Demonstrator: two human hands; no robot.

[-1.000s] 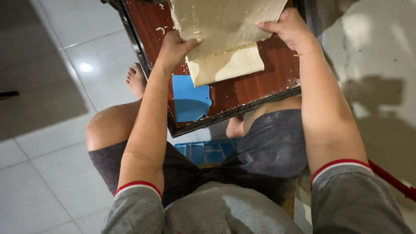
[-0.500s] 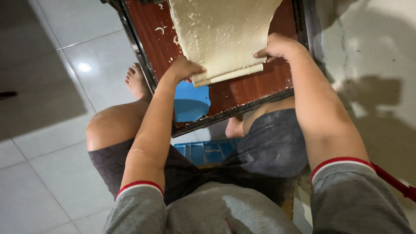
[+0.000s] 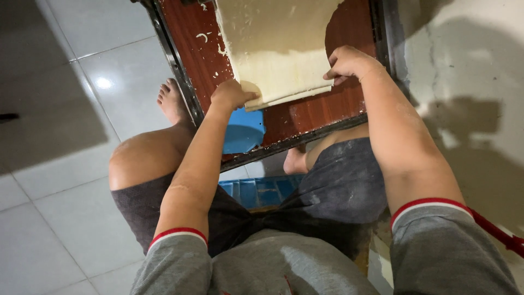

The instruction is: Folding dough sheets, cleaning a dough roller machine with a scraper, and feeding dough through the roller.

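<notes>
Seated person, view looking down over lap. Both hands on near edge of a pale dough sheet [image 3: 278, 60] spread flat on a reddish-brown desk [image 3: 322, 109] with dark metal frame.

Left hand [image 3: 232, 94] curled, fingers closed on the sheet's near-left corner, where the edge curls up a little. Right hand [image 3: 349, 63] curled too, fingers tucked down on the sheet's near-right edge, gripping or pressing it; exact pinch can't tell, fingertips hidden under knuckles.

Dough sheet: cream, floury, runs from the near edge away to the far end, out of frame at top. Near strip looks smoother and thicker, like a folded layer. Small dough scraps [image 3: 203, 37] on the desk left of the sheet. Bare wood shows right of the sheet, far side.

Below the desk's near edge: blue plastic tub [image 3: 243, 134], partly hidden by left forearm. Blue crate [image 3: 259, 191] between the thighs, near. Bare foot [image 3: 172, 101] on white tiled floor [image 3: 65, 109], left of desk. Grey shorts, grey sleeves with red-white cuffs. Red strap or cable [image 3: 496, 232] at near right, by pale floor.
</notes>
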